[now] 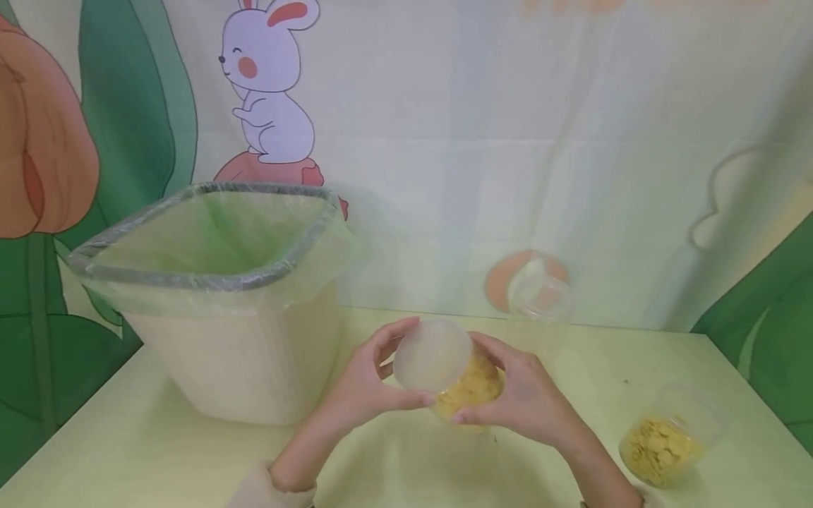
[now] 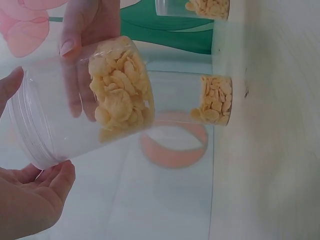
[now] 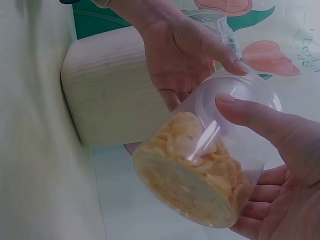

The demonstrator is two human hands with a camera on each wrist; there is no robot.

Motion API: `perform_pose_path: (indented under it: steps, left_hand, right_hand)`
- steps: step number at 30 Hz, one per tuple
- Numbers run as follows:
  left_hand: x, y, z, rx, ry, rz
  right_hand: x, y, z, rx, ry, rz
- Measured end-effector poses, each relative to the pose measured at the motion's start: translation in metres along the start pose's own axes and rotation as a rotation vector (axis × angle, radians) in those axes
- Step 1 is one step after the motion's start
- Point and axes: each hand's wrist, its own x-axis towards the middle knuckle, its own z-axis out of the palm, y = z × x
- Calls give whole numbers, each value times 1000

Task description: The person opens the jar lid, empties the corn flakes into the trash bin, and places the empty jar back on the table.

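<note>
Between both hands is a clear plastic jar [image 2: 75, 95], tilted and partly filled with yellow flakes [image 3: 195, 160]. A round translucent lid [image 1: 433, 355] covers its mouth and faces up toward the head camera. My left hand [image 1: 368, 377] holds the lid's rim, thumb on one side and fingertips on the other. My right hand [image 1: 530, 391] grips the jar's body, its thumb on the near side and the fingers round the far side. In the right wrist view the jar's round base points down, with the flakes gathered toward it.
A pale bin [image 1: 235, 360] lined with a thin green bag stands at the left of the table [image 1: 406, 473]. A second clear jar of flakes [image 1: 660, 451] is at the right. Another clear jar [image 1: 543, 300] stands by the printed backdrop [image 1: 432, 176]. Small crumbs lie on the table.
</note>
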Motion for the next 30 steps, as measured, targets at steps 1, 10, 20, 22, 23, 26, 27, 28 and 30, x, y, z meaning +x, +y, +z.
perform_pose_path:
  steps: [1,10,20,22,23,26,27,28,30]
  left_hand:
    - [0,0,1,3,16,-7]
    - [-3,-1,9,35,36,-79]
    - [1,-3,-15,-135,-227,106]
    - [2,-4,-19,-165,-263,117]
    - [2,-5,-20,-172,-277,118]
    - [2,-5,-22,-177,-294,117]
    - [2,-5,-22,-175,-295,118]
    - [2,-5,-22,-172,-295,119]
    - [3,-6,-22,-168,-291,119]
  right_hand:
    - [0,0,0,-10,2,4]
    - [1,2,-2,-12,-11,17]
    - [0,5,-5,87,-58,2]
    - [0,5,-6,103,-65,-3]
    - [0,5,-6,111,-67,2]
    - [0,5,-6,123,-73,-5]
    - [0,4,-6,124,-75,-7]
    - [0,5,-6,124,-78,-11]
    - [1,5,-5,119,-85,-18]
